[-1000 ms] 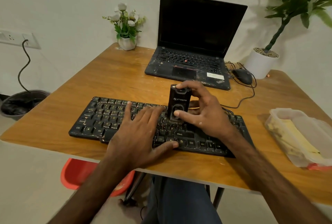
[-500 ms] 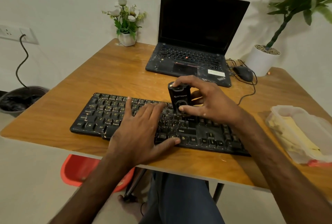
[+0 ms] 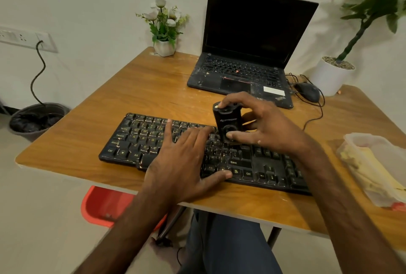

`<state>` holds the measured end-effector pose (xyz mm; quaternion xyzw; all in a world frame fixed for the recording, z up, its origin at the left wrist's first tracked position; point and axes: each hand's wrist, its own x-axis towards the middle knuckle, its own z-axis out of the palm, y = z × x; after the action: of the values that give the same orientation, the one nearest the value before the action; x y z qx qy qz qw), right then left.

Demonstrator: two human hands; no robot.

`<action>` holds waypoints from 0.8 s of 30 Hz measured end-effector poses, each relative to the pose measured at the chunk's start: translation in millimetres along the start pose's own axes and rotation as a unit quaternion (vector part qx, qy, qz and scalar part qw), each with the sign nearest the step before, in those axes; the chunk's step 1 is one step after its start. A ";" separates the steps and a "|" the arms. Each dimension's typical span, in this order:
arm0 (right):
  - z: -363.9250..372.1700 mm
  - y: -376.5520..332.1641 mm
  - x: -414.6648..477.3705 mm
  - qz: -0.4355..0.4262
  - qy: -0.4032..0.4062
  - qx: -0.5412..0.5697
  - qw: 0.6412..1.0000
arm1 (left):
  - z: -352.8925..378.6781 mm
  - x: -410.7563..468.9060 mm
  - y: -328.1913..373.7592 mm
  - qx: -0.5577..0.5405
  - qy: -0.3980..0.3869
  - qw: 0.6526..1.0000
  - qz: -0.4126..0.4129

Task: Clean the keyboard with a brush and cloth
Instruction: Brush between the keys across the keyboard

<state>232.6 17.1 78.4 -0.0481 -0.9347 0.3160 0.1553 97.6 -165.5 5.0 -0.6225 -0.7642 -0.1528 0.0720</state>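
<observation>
I see keyboard (image 3: 136,139) under both hands, long side left to right. Left hand (image 3: 182,163) flat, fingers (image 3: 171,135) spread, pressing it. Right hand (image 3: 268,126) pinches brush (image 3: 227,124) upright on it, just right of left fingertips.

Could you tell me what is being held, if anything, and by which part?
The right hand grips the black brush, one finger on its top, thumb on its lower front; the left hand holds nothing.

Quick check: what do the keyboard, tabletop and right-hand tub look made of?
Keyboard: matte black plastic, legends worn, dust specks on keys. Tabletop: wood grain with a slight sheen, pale edge band, so probably laminate. Tub: translucent plastic; yellow contents show through its wall.
</observation>
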 end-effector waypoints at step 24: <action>3.8 25.9 7.7 0.009 0.118 -0.123 0.985 | -0.9 -0.8 -2.0 -0.001 -0.010 1.000 -0.002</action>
<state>223.9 37.0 61.8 -0.1121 -0.9410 0.1923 0.2548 95.7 -166.9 5.2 -0.6224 -0.7660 -0.1475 0.0632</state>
